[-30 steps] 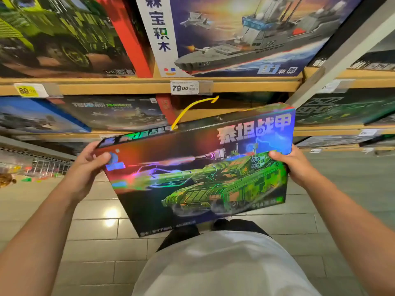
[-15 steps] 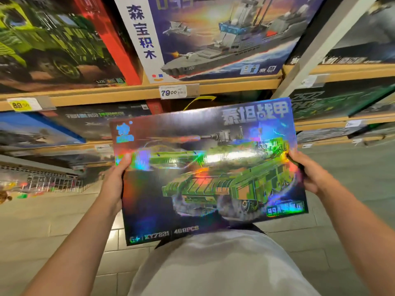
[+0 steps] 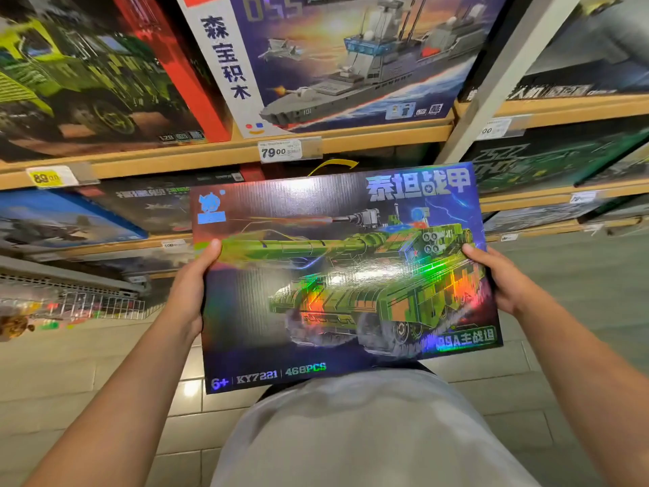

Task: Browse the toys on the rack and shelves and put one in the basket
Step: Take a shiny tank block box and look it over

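Box tilt has changed: the tank box [image 3: 337,272], mid-frame below the shelves [image 3: 224,149], now faces the camera. Left hand [image 3: 191,293] and right hand [image 3: 498,279] grip its edges, fingers clenched. Probably inspection; no basket visible.
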